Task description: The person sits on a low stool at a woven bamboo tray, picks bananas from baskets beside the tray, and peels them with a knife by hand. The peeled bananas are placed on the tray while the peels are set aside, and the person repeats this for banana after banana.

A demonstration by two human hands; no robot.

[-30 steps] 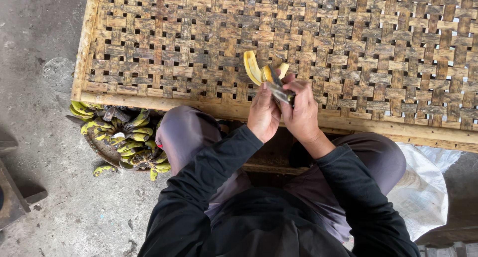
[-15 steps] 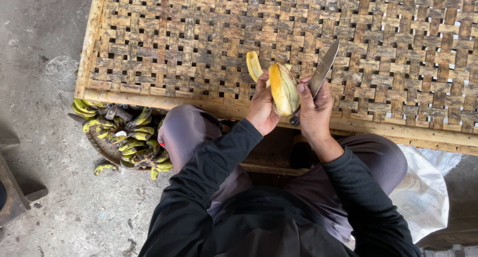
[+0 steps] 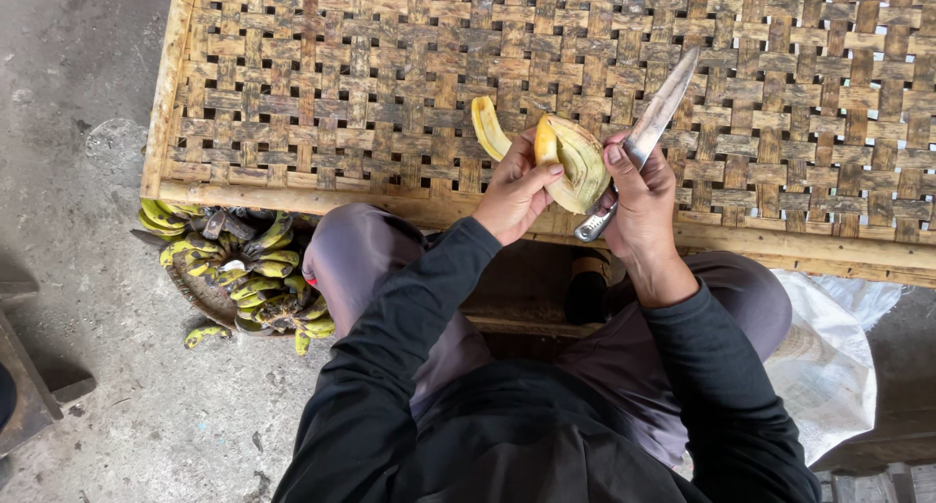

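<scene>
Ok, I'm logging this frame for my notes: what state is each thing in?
Banana: partly peeled, held in left hand.
Peel strip: hanging off the banana.
Knife: held in right hand, blade pointing up.
Banana bunches: unpeeled, heaped on the floor.

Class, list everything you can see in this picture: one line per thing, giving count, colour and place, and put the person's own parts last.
banana: one, yellow, partly peeled, held above the near edge of the mat.
peel strip: one, yellow, curling off to the left of the banana.
knife: one, silver blade, pointing up and away from the person.
woven mat: one, brown bamboo lattice on a wooden frame, across the top.
banana bunches: a pile, yellow-green with dark marks, on the floor beside the left knee.
sack: one, white, on the right.
concrete floor: grey, at left.
left hand: holds the banana.
right hand: grips the knife, thumb against the banana.
sleeves: two, black.
</scene>
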